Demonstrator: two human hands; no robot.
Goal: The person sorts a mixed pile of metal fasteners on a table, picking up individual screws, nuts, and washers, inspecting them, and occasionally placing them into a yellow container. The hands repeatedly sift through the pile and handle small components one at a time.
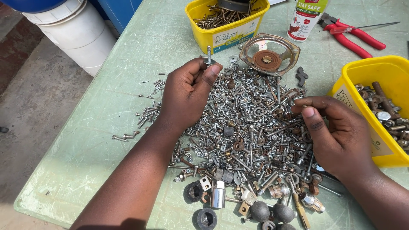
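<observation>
Bolt [209,56] in left hand [187,91]

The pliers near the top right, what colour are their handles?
Red handles on the pliers, seen in the head view.

Bright even daylight, soft shadows, sharp focus

Single head-mounted view, angled steeply down and forward onto green table [106,127] from close range, both hands and forearms entering from bottom edge. No second view.
</observation>
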